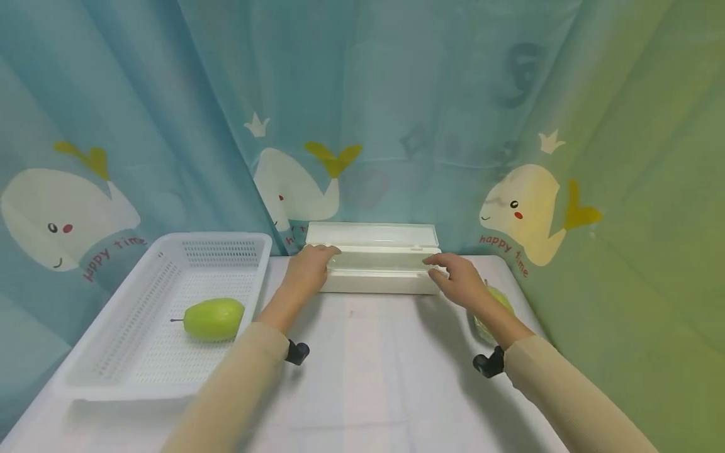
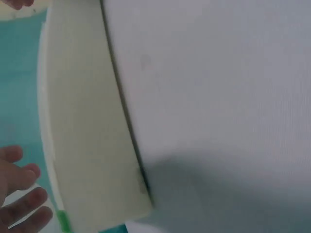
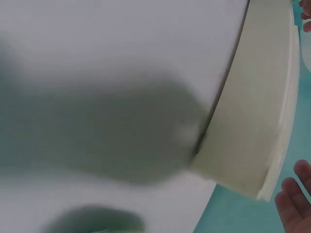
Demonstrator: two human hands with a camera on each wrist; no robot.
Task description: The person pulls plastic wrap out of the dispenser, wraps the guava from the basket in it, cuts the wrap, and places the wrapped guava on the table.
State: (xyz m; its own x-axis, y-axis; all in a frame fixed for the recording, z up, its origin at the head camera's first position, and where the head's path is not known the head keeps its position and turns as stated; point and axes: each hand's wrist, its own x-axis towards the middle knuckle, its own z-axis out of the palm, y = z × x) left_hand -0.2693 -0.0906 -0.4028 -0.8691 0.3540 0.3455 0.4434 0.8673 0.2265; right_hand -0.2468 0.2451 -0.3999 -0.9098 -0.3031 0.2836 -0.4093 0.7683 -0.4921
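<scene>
The left grip (image 1: 308, 270) and right grip (image 1: 457, 279) flank an open white box (image 1: 379, 284) (green fruit (image 1: 214, 319) lies in a basket (image 1: 133, 391)).

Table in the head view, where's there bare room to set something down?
Between the left sleeve and right sleeve, in front of the white box, the tablecloth is bare. The basket has room behind its green fruit. It's crowded at the back, with the left hand and right hand by the white box, and at right, where a green item lies partly hidden.

Smooth plastic box (image 1: 379, 284); perforated plastic basket (image 1: 257, 270); smooth, faintly glossy pear (image 1: 214, 319); softly shiny curtain (image 1: 408, 94); matt, cloth-covered worktop (image 1: 362, 371).
</scene>
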